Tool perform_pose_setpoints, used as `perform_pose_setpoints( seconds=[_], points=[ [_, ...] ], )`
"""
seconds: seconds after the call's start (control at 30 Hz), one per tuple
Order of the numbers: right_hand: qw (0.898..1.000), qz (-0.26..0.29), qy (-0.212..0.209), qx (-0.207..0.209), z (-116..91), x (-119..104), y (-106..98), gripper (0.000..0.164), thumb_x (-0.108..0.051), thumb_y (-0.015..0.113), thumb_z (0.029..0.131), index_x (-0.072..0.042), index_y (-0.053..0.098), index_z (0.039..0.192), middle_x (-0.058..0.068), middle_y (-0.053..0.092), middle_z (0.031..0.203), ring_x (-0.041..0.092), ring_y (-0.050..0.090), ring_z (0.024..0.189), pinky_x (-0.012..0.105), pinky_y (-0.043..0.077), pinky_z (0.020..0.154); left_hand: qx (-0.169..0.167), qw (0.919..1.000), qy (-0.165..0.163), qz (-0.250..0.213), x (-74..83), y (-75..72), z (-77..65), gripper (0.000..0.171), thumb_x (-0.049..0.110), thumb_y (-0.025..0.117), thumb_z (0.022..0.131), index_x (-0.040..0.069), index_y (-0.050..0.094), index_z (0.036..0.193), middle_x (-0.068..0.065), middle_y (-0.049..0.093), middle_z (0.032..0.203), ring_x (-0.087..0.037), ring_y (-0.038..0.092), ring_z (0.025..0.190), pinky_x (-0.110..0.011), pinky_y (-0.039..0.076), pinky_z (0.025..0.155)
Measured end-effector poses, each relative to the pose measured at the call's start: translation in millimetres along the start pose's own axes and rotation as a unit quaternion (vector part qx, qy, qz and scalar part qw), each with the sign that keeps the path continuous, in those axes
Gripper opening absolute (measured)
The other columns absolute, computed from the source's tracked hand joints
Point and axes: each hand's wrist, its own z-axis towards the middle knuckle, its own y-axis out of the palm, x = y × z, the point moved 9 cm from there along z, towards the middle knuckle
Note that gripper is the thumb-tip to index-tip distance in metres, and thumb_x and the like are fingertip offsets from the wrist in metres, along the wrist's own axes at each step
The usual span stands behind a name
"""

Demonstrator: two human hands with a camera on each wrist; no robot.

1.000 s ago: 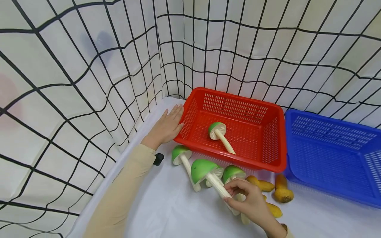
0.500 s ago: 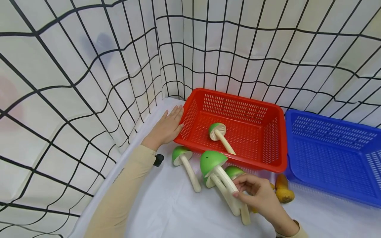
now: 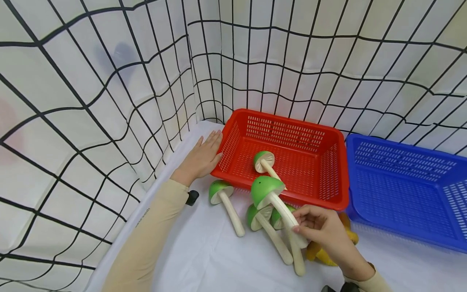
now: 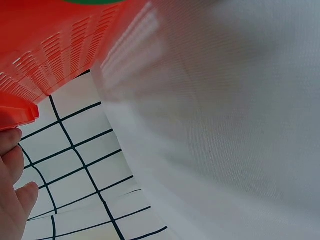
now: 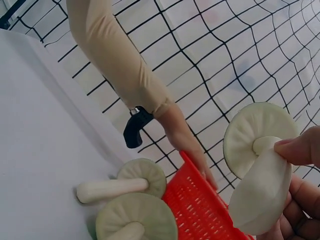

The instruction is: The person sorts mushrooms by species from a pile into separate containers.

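Observation:
My right hand pinches the white stem of a green-capped toy mushroom between thumb and fingers. In the head view its cap overlaps the front rim of the red basket. The right wrist view shows the pale underside of this mushroom. My left hand rests with straight fingers against the basket's left side. Inside the basket lies one green-capped mushroom. Before it on the cloth lie a mushroom at left and two others, one a mushroom near the held one.
A blue basket stands right of the red one. Yellow-brown toy pieces lie partly hidden behind my right hand. Black wire mesh with white cloth behind it rises at the left and back. White cloth covers the table.
My right hand has lifted the mushroom off the others and moved it right, its cap rising to the basket's front rim. The left hand has stayed at the basket.

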Motion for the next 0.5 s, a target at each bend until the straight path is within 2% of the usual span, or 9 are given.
perform_pose_setpoints(
  seconds=[0.17, 0.37, 0.5],
  points=[
    [1.000, -0.016, -0.010, 0.012, 4.6, -12.1, -16.1, 0.018, 0.009, 0.067, 0.081, 0.002, 0.066, 0.098, 0.006, 0.065, 0.083, 0.014, 0.062, 0.070, 0.027, 0.055, 0.062, 0.001, 1.0000, -0.002, 0.001, 0.1, 0.5, 0.8, 0.060, 0.028, 0.032, 0.101, 0.000, 0.013, 0.150, -0.011, 0.009, 0.157, -0.022, 0.001, 0.144, -0.042, 0.001, 0.115],
    [0.995, -0.080, 0.019, 0.048, 9.7, -17.2, -36.0, 0.017, 0.001, 0.068, 0.083, 0.001, 0.065, 0.099, 0.013, 0.064, 0.083, 0.017, 0.062, 0.071, 0.028, 0.055, 0.062, 0.001, 1.0000, -0.002, -0.004, 0.7, 0.7, 0.2, 0.060, 0.028, 0.034, 0.101, 0.000, 0.013, 0.150, -0.011, 0.008, 0.157, -0.022, 0.001, 0.144, -0.042, 0.001, 0.115],
    [0.994, -0.089, 0.034, 0.057, 14.8, -19.1, -42.9, 0.017, 0.003, 0.067, 0.083, 0.001, 0.065, 0.101, 0.008, 0.064, 0.084, 0.016, 0.062, 0.073, 0.028, 0.055, 0.064, 0.001, 1.0000, -0.004, -0.004, -0.1, 1.0, -0.1, 0.061, 0.028, 0.034, 0.101, 0.000, 0.012, 0.150, -0.011, 0.008, 0.157, -0.022, 0.001, 0.144, -0.042, 0.000, 0.115]
  ],
)
